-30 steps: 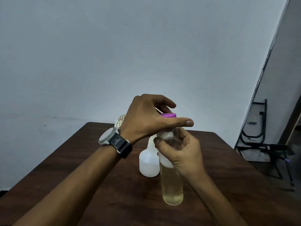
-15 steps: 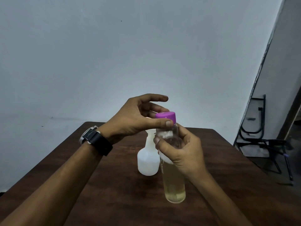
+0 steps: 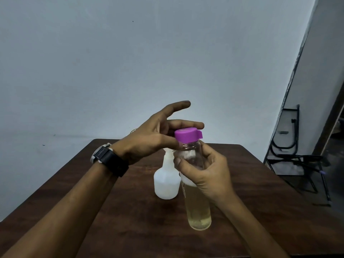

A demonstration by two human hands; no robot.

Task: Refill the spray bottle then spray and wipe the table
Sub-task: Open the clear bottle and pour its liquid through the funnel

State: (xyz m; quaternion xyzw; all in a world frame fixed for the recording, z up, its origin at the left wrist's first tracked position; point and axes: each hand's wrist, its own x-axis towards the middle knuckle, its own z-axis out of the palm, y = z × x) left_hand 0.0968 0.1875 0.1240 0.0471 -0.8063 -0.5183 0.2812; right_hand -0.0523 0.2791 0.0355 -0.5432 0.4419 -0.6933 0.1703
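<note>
A tall clear bottle (image 3: 198,209) holding pale yellow liquid stands on the dark wooden table (image 3: 130,211). My right hand (image 3: 206,172) is wrapped around its upper part. Its purple cap (image 3: 187,135) is pinched between the thumb and a finger of my left hand (image 3: 152,140), whose other fingers are spread. Just behind, a white translucent spray bottle (image 3: 166,181) stands upright with no spray head visible; its neck is partly hidden by my hands.
A pale, mesh-patterned object (image 3: 133,131) peeks out behind my left hand at the table's far edge. A black folded metal frame (image 3: 297,161) leans against the wall on the floor to the right. A plain wall rises behind the table.
My left hand has swung from covering the cap's top to gripping its side, wrist turned and fingers spreading. The cap now shows fully. My right hand keeps holding the bottle.
</note>
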